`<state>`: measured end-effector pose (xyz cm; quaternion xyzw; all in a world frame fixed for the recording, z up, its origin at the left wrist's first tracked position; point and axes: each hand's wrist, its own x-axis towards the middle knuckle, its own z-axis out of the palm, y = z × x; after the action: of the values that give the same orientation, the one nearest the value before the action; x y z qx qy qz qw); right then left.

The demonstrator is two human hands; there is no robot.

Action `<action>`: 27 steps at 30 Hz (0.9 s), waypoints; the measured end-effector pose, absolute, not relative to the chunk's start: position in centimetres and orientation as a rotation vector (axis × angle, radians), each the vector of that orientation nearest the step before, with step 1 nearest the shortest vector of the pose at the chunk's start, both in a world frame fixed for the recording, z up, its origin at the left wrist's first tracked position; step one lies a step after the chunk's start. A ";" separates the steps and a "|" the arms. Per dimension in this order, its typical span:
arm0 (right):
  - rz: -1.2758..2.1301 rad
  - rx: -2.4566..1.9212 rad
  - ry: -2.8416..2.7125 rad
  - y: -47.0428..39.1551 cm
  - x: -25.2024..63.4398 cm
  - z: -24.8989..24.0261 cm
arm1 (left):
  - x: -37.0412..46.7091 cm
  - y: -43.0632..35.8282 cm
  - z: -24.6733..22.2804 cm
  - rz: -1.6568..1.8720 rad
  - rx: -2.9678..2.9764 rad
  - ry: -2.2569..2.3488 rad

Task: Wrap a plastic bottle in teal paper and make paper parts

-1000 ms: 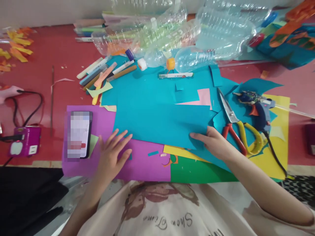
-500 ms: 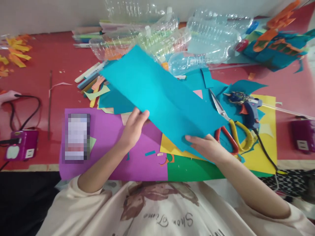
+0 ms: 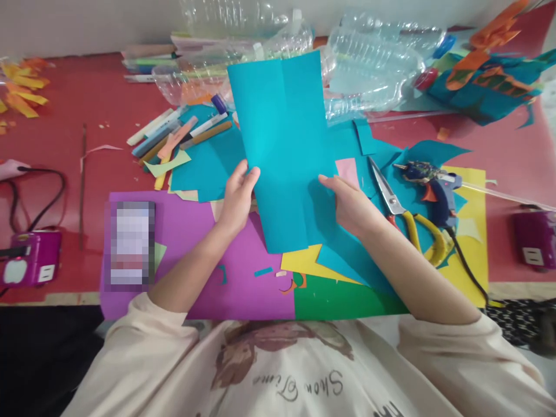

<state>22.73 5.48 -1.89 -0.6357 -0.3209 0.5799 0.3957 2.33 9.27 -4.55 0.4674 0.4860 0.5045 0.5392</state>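
A rectangular sheet of blue paper [image 3: 284, 150] is held up over the table, nearly upright, with a faint lengthwise crease near its middle. My left hand [image 3: 238, 194] pinches its left edge, thumb on the near face. On the right edge my right hand [image 3: 350, 202] grips it with the thumb in front; the other fingers are mostly hidden. Below lie purple paper [image 3: 243, 272], green paper [image 3: 339, 298] and a pointed yellow piece [image 3: 304, 260]. Scissors [image 3: 391, 200] with red and yellow handles rest right of my right hand.
Clear plastic bottles [image 3: 373, 63] crowd the back. A glue gun [image 3: 443, 191] with its cord lies on yellow paper at right. Markers [image 3: 160, 139] are heaped at back left, and a phone [image 3: 130, 243] sits on the purple paper. A blue paper craft [image 3: 482, 92] stands back right.
The blue sheet has turned from a diagonal slant to nearly upright. My right hand has moved up and left along with it; my left hand has risen slightly. Markers behind it are now uncovered.
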 end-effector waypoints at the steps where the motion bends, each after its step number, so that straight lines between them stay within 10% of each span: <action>1: 1.491 -1.620 -0.727 5.5 22.4 -1.8 | 2.3 9.2 -4.7 1.208 1.101 1.158; 27: 1.835 -1.273 -0.676 4.1 21.5 -1.0 | 2.2 6.4 0.1 0.680 0.566 0.964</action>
<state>21.47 4.14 -1.01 -0.5014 -0.2664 0.7232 0.3931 2.22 6.42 0.10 0.2631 0.4483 0.3164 0.7935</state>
